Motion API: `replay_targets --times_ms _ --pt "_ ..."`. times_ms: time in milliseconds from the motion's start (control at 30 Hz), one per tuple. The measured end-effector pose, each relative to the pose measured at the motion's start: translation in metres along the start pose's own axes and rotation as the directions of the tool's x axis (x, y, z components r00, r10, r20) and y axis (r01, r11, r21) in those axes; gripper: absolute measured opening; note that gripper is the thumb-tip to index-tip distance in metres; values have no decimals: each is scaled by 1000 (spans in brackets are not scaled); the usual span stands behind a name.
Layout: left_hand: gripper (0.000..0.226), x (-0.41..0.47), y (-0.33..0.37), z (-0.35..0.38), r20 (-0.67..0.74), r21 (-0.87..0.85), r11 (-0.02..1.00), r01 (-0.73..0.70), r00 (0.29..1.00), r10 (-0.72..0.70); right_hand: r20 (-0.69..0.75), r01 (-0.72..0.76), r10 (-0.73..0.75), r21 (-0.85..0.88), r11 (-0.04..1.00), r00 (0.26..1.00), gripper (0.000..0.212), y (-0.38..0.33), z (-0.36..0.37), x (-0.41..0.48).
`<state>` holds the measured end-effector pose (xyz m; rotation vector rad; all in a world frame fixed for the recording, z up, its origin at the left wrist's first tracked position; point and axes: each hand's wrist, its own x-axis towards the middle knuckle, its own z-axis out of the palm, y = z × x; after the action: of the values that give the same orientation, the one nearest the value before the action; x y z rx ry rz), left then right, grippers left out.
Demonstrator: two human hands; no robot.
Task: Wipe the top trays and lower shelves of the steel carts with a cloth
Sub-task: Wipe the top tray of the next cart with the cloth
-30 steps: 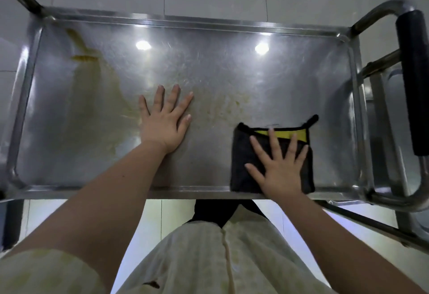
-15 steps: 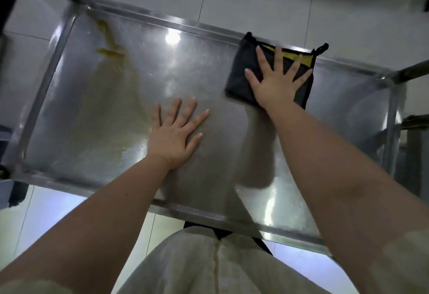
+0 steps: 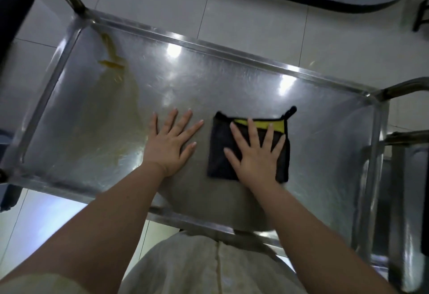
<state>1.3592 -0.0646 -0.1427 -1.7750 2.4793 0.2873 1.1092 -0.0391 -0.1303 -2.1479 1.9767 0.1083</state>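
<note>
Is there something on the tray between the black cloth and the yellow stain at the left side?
Yes. The left hand lies flat on the tray, directly between the cloth under the right hand and the yellow stain. Nothing else visible is in the way.

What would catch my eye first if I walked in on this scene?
Probably the two bare hands spread flat on the shiny steel tray: the right hand presses a black cloth with a yellow edge, while the left hand rests on the bare metal just beside it. Next you would notice the yellowish-brown stain streaking down from the tray's far left corner, apart from the cloth.
</note>
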Motion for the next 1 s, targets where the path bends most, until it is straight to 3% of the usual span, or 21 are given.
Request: replay_targets --times_ms 133,233,333,433,567,667,800,867,1000 --pt "55 1 -1 -1 15 6 1000 5 1000 -6 67 -154 152 15 988 986 68 9 -23 118" --pt "55 1 1 -3 15 7 1000 9 1000 -9 92 -185 183 16 983 979 70 -13 -29 156" --pt "55 1 -1 -3 8 -8 1000 17 1000 -17 86 -144 142 17 989 986 70 -23 -29 151" --pt "57 1 0 -4 4 -11 1000 17 1000 -17 87 -111 108 24 994 990 69 14 -31 134" --pt "59 2 1 -5 2 -2 1000 16 1000 -16 46 -293 294 -14 956 955 69 118 -34 82" --pt "58 3 3 -5 5 4 1000 7 1000 -7 66 -488 487 4 873 871 74 194 -43 41" --pt "59 7 8 -5 9 23 1000 -3 1000 3 76 -614 610 43 788 789 80 194 -45 44" --pt "58 9 7 -5 15 30 1000 -5 1000 5 62 -578 575 54 814 816 79 155 -44 72" --pt "59 8 4 -4 15 19 1000 -2 1000 2 61 -259 258 24 965 964 71 27 -32 129"
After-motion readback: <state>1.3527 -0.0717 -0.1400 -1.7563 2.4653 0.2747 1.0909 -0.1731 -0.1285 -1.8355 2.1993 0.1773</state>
